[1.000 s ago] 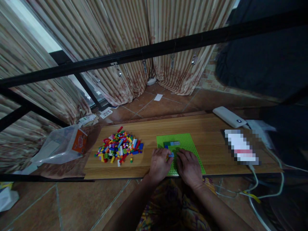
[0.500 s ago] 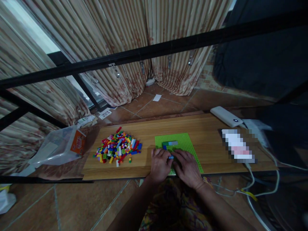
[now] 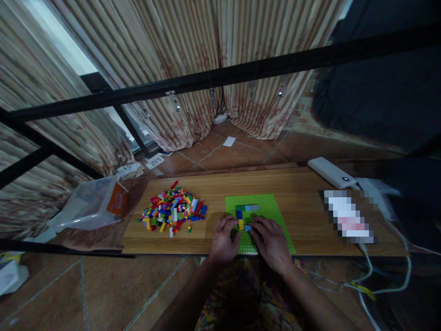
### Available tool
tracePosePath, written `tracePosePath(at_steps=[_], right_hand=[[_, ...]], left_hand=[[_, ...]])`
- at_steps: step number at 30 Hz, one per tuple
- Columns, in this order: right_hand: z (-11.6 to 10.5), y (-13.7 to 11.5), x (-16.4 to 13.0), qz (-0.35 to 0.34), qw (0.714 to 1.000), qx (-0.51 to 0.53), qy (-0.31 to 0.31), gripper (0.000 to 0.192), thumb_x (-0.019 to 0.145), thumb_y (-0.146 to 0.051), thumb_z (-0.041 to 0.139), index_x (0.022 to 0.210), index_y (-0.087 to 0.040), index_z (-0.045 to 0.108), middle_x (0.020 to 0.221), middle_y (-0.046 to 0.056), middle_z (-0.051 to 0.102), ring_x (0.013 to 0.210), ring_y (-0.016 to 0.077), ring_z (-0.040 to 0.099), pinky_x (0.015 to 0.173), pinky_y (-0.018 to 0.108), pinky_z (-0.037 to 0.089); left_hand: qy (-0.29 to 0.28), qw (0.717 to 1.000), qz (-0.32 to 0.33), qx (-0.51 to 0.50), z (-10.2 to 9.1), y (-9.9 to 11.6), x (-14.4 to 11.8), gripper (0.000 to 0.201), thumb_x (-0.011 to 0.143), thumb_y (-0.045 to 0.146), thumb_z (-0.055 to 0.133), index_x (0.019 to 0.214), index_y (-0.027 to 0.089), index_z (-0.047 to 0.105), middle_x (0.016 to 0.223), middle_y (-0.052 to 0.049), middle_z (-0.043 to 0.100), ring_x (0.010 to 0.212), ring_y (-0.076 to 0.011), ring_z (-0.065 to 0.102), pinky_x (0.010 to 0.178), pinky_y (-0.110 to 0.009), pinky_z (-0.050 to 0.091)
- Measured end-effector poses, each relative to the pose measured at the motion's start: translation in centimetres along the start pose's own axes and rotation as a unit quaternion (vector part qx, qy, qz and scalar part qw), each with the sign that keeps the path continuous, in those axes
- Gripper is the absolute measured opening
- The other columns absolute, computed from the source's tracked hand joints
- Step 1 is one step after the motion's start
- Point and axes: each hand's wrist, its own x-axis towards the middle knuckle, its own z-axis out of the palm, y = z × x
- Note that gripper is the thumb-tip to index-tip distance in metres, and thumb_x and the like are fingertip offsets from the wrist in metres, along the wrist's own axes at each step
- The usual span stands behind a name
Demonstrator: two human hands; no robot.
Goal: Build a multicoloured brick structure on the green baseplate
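A bright green baseplate [image 3: 272,207] lies on the wooden board before me. On its studs, green, light blue and grey bricks [image 3: 248,208] make a row, with a blue brick [image 3: 239,214] running down from the row's left end. Below that sit a yellow brick [image 3: 241,225] and a light blue brick [image 3: 247,228]. My left hand [image 3: 224,236] rests at the plate's left side, fingers curled beside the yellow brick, thumb apart and nothing visible in it. My right hand [image 3: 272,239] has its thumb and forefinger at the light blue brick's right end.
A heap of mixed coloured bricks [image 3: 172,209] covers the left of the wooden board [image 3: 213,184]. A clear plastic box [image 3: 86,207] stands further left. At the right are a white power bank [image 3: 330,171], a phone with a blurred screen [image 3: 349,218] and white cables [image 3: 370,262].
My left hand has drawn back a little to the left, and the yellow brick now shows between my hands. My right hand stays near the light blue brick. The whole view has shifted slightly.
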Motion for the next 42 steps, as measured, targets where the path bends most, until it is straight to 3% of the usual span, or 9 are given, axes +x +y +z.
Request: tracePosePath(at_steps=[5, 11, 14, 18, 22, 26, 30, 37, 42], right_hand=[[1.0, 0.9, -0.4, -0.015, 0.999, 0.004, 0.03, 0.03, 0.094, -0.044, 0.046, 0.105, -0.024, 0.066, 0.112, 0.008, 0.066, 0.102, 0.025, 0.058, 0.086, 0.043, 0.046], [0.8, 1.4, -0.6, 0.01, 0.998, 0.045, 0.045, 0.035, 0.094, -0.048, 0.044, 0.103, -0.021, 0.064, 0.113, 0.01, 0.064, 0.103, 0.0256, 0.058, 0.09, 0.045, 0.046], [0.2, -0.4, 0.3, -0.004, 0.998, 0.041, 0.054, 0.034, 0.094, -0.047, 0.043, 0.103, -0.021, 0.064, 0.116, 0.011, 0.062, 0.107, 0.0273, 0.056, 0.091, 0.046, 0.045], [1.0, -5.1, 2.8, -0.081, 0.995, 0.049, 0.039, 0.025, 0.094, -0.039, 0.048, 0.105, -0.023, 0.063, 0.121, 0.01, 0.06, 0.11, 0.0262, 0.053, 0.093, 0.044, 0.044], [4.2, -8.9, 4.9, -0.112, 0.993, 0.048, -0.001, 0.021, 0.093, -0.033, 0.048, 0.099, -0.022, 0.065, 0.122, 0.01, 0.059, 0.11, 0.0262, 0.052, 0.093, 0.044, 0.042], [7.0, -10.3, 5.7, -0.108, 0.994, 0.017, -0.011, 0.021, 0.093, -0.032, 0.048, 0.098, -0.022, 0.066, 0.122, 0.01, 0.059, 0.108, 0.0279, 0.051, 0.09, 0.045, 0.041], [7.9, -11.5, 6.9, -0.103, 0.995, -0.01, -0.012, 0.023, 0.091, -0.028, 0.05, 0.107, -0.02, 0.065, 0.126, 0.012, 0.056, 0.113, 0.0295, 0.047, 0.092, 0.045, 0.039], [9.7, -14.7, 10.3, -0.163, 0.985, 0.013, -0.063, 0.03, 0.091, -0.026, 0.051, 0.119, -0.022, 0.062, 0.135, 0.014, 0.049, 0.118, 0.0287, 0.045, 0.096, 0.044, 0.037], [10.7, -14.8, 11.2, -0.184, 0.981, 0.007, -0.067, 0.032, 0.091, -0.027, 0.051, 0.121, -0.024, 0.061, 0.137, 0.013, 0.048, 0.119, 0.0299, 0.043, 0.097, 0.046, 0.036]], left_hand=[[0.025, 1.0, -0.013, -0.002, -1.4, -0.7, -1.3, 0.032, 0.078, 0.009, 0.056, 0.106, 0.023, 0.059, 0.115, -0.008, 0.062, 0.111, -0.0231, 0.057, 0.098, -0.045, 0.047], [0.101, 0.993, -0.054, 0.041, -4.6, -2.1, -3.6, 0.03, 0.082, 0.009, 0.052, 0.107, 0.024, 0.058, 0.113, -0.008, 0.063, 0.109, -0.0209, 0.058, 0.095, -0.04, 0.049], [0.157, 0.981, -0.079, 0.076, -6.4, -3.5, -4.8, 0.024, 0.086, 0.011, 0.05, 0.105, 0.023, 0.058, 0.111, -0.008, 0.063, 0.105, -0.0209, 0.059, 0.092, -0.04, 0.05], [0.203, 0.967, -0.11, 0.109, -8.1, -5.5, -5.6, 0.02, 0.088, 0.015, 0.05, 0.105, 0.022, 0.058, 0.109, -0.008, 0.064, 0.106, -0.0216, 0.059, 0.093, -0.04, 0.049], [0.207, 0.966, -0.121, 0.096, -8.5, -6.7, -5.6, 0.024, 0.089, 0.015, 0.049, 0.109, 0.023, 0.057, 0.107, -0.007, 0.064, 0.105, -0.0202, 0.059, 0.092, -0.038, 0.05], [0.214, 0.968, -0.116, 0.068, -8.4, -6.9, -5.5, 0.024, 0.087, 0.015, 0.051, 0.109, 0.022, 0.058, 0.108, -0.008, 0.063, 0.104, -0.0194, 0.06, 0.091, -0.036, 0.051], [0.22, 0.967, -0.112, 0.059, -8.4, -6.8, -5.5, 0.021, 0.087, 0.013, 0.05, 0.105, 0.021, 0.06, 0.106, -0.008, 0.063, 0.1, -0.0185, 0.061, 0.087, -0.033, 0.053], [0.218, 0.971, -0.075, 0.056, -8.4, -6.8, -5.7, 0.018, 0.088, 0.012, 0.05, 0.1, 0.019, 0.061, 0.103, -0.009, 0.064, 0.096, -0.0177, 0.062, 0.084, -0.032, 0.053], [0.216, 0.973, -0.079, 0.022, -8.7, -6.4, -5.9, 0.018, 0.087, 0.01, 0.049, 0.098, 0.018, 0.061, 0.101, -0.009, 0.064, 0.095, -0.0176, 0.061, 0.083, -0.031, 0.053]])
